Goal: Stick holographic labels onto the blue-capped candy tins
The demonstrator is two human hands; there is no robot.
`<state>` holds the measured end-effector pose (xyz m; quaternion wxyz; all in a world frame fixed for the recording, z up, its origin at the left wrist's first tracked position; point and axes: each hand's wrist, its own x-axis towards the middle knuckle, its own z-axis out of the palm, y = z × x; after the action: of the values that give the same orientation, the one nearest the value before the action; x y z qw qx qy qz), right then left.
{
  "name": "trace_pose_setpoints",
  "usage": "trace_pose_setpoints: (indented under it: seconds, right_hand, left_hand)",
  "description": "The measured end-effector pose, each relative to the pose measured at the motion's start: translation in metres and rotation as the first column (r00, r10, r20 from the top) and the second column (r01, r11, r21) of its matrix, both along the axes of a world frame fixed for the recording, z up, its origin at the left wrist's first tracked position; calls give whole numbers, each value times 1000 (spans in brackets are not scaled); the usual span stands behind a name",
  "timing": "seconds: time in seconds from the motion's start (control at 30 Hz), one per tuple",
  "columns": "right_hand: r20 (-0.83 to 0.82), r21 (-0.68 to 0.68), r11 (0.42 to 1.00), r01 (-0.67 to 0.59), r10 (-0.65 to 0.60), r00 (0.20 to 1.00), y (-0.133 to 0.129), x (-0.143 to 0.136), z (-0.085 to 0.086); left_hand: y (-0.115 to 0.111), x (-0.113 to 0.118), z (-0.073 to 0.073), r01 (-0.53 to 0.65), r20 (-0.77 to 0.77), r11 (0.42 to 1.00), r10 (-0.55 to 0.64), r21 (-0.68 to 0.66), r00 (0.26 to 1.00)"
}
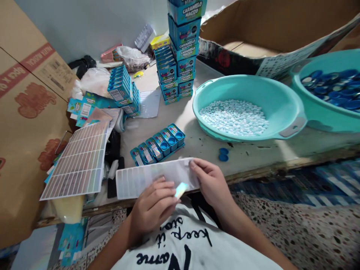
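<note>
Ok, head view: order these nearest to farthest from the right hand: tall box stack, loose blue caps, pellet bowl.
1. Loose blue caps: just beyond the right hand.
2. Pellet bowl: beyond them, to the right.
3. Tall box stack: farther back, left.

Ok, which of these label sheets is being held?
The narrow, pale sheet, pinched at its right end by the right hand; the larger gridded sheet lies on the clutter at the left.

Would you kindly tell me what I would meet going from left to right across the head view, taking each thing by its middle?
Brown carton, sticker sheet, left hand, right hand, candy basin, basin of blue caps.
</note>
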<state>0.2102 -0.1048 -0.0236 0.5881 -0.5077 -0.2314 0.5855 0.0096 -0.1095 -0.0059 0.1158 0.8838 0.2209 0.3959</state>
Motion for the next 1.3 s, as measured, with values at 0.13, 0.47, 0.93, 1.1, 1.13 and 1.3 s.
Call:
trace_pose_setpoints:
  seconds: [0.13, 0.47, 0.93, 1.1, 1.13, 1.3]
  right_hand:
    - [117, 47, 921, 387, -390, 913, 6, 37, -11]
    - [767, 237, 824, 515, -484, 421, -25, 92, -60]
    - [926, 368, 852, -371, -301, 227, -16, 35, -9]
    - [948, 315, 635, -705, -185, 257, -3, -3, 49]
    - [954, 291, 604, -742, -124, 273, 1, -9, 53]
    - [908, 324, 566, -758, 39, 417, 20, -27, 48]
  left_hand:
    - [-4, -7, 17, 66, 268, 974, -5, -218, 963]
    - [36, -9, 28, -240, 157, 636, 502, -733, 851]
    - [38, -17, 35, -319, -47, 763, 355, -563, 934]
    - [37, -26, 42, -142, -248, 895, 37, -423, 968]
    - [38, -28, 43, -150, -290, 893, 23, -424, 957]
    - [39, -41, 46, -170, -236, 822, 45, -544, 971]
